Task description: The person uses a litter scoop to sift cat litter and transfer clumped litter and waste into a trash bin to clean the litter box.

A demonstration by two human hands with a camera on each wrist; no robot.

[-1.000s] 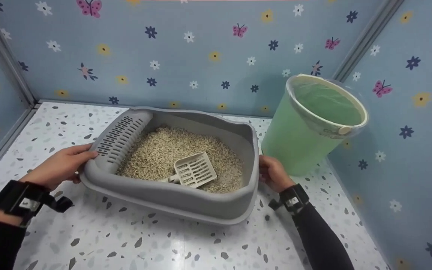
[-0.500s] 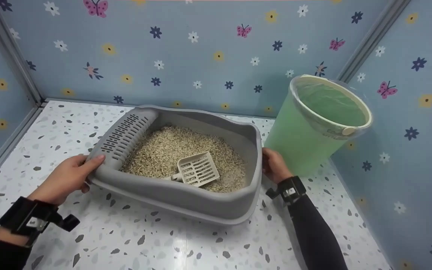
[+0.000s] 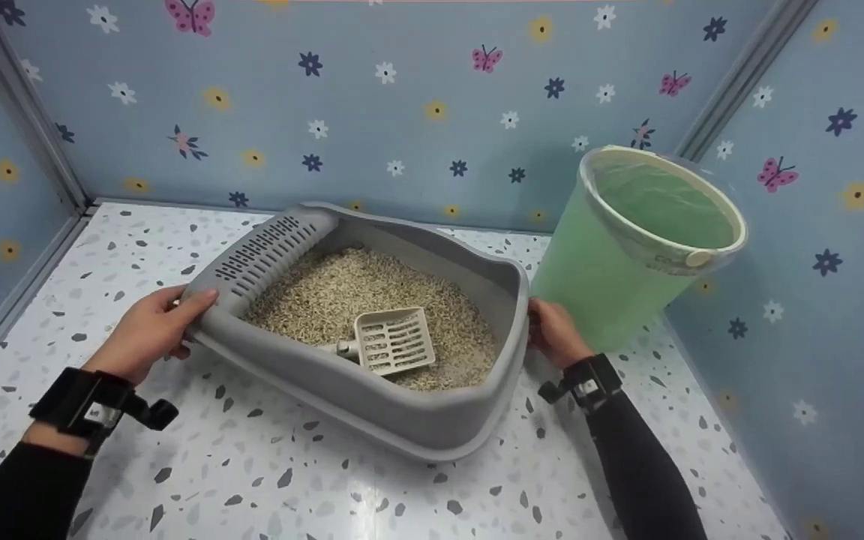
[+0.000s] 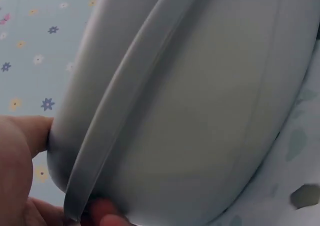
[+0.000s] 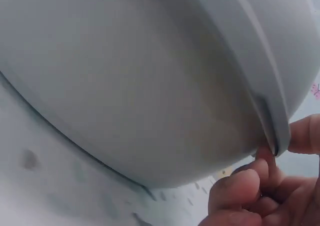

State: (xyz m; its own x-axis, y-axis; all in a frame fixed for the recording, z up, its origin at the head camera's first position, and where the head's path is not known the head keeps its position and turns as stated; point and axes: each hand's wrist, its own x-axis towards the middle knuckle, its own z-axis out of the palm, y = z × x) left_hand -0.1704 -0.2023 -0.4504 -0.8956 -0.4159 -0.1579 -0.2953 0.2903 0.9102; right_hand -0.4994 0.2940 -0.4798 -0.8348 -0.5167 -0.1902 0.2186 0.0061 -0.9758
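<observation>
Around the grey plastic litter tray [image 3: 432,424], the white speckled surface [image 3: 267,487] gives room at six and ten o'clock. The left hand [image 3: 148,330] occupies nine o'clock, the right hand [image 3: 553,330] three. A pale green round bin [image 3: 589,270] obstructs two; a blue flower-printed wall [image 3: 372,142] limits twelve. From above, the beige slotted scoop [image 3: 394,343] is accessible.
</observation>
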